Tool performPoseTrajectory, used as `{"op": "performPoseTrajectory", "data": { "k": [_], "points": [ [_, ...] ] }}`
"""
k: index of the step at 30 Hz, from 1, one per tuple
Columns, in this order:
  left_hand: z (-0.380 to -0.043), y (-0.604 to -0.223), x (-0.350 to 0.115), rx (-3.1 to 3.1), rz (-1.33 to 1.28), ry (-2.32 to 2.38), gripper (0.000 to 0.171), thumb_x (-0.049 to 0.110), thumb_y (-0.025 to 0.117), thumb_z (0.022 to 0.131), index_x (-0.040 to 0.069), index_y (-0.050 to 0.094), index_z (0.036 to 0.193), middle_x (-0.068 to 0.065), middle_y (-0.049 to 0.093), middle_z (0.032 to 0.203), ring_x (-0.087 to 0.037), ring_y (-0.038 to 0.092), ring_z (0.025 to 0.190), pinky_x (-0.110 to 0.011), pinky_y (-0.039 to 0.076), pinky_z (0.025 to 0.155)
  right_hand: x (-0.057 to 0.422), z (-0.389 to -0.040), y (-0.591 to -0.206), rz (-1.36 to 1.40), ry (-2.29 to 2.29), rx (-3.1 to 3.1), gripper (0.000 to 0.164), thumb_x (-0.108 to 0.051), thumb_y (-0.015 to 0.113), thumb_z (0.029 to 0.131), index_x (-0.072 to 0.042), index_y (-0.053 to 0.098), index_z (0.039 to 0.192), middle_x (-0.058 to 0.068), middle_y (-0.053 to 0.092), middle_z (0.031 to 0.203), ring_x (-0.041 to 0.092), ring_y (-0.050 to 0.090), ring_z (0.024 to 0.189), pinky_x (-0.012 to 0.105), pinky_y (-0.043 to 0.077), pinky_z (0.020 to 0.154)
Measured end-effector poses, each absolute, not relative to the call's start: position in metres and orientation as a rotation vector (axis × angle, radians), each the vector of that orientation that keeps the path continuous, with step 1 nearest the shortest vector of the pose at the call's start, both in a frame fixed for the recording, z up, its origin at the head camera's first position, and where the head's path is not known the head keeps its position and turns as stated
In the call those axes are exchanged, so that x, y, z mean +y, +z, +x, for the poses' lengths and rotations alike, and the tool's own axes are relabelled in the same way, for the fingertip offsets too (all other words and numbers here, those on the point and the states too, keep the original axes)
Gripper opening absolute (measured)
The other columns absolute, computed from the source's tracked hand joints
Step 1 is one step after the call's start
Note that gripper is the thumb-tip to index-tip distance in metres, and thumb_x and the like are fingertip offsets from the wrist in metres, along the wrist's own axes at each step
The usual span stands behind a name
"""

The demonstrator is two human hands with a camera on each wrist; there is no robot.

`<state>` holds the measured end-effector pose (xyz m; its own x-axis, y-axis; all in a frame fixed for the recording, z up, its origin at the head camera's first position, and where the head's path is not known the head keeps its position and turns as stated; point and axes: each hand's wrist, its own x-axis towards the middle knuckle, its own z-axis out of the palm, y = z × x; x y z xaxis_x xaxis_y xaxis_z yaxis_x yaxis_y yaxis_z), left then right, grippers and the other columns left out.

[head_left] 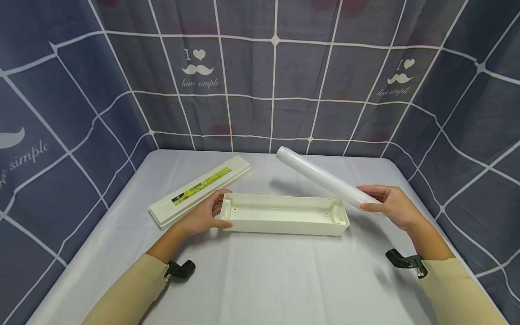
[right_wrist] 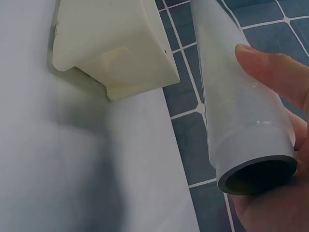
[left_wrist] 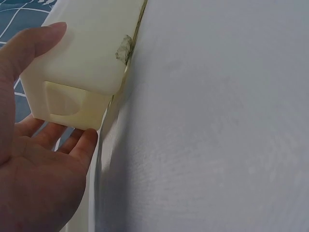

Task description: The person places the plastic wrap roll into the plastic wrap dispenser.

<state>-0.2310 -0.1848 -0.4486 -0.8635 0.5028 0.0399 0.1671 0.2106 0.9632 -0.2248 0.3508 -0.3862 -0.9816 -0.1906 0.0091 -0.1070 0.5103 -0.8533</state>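
Observation:
A long cream plastic box [head_left: 280, 227], its top uncovered, stands in the middle of the table in the head view. My left hand [head_left: 208, 214] grips its left end, thumb on the front wall and fingers round the far side; the left wrist view shows that box end [left_wrist: 72, 104] between thumb and fingers. To the right, my right hand [head_left: 387, 205] holds the near end of a roll of plastic wrap [head_left: 321, 175], which slants up and away to the left behind the box. The roll's dark hollow core [right_wrist: 258, 176] shows in the right wrist view.
Left of the box lies its long cream lid [head_left: 201, 189] with a green-yellow label, slanted on the white-covered table [head_left: 276, 280]. Blue-grey checked curtains [head_left: 252, 81] stand along the back and both sides. Dark wrist mounts [head_left: 180, 270] sit at both sleeve cuffs.

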Motion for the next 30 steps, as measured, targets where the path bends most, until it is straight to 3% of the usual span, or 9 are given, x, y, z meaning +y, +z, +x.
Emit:
{"op": "performPoseTrajectory", "data": {
  "k": [18,30],
  "points": [
    [-0.233,-0.45,-0.185,2.183,0.641,1.706,0.096,-0.002,0.087,0.076,0.0,0.03,0.153,-0.024,0.042,0.152,-0.041,0.042,0.143,-0.048,0.031,0.124,0.342,-0.244,-0.387,-0.526,-1.492,2.473,0.057,0.003,0.083,0.081,0.009,0.061,0.133,-0.016,0.074,0.114,0.001,0.071,0.099,0.019,0.059,0.08],
    [-0.232,-0.449,-0.185,2.194,0.653,1.699,0.094,-0.001,0.087,0.077,-0.001,0.031,0.152,-0.024,0.043,0.15,-0.04,0.045,0.14,-0.05,0.032,0.123,0.331,-0.255,-0.39,-0.655,-1.456,2.409,0.055,0.004,0.083,0.079,0.009,0.064,0.131,-0.01,0.076,0.113,0.005,0.072,0.097,0.021,0.06,0.08]
  ]
}}
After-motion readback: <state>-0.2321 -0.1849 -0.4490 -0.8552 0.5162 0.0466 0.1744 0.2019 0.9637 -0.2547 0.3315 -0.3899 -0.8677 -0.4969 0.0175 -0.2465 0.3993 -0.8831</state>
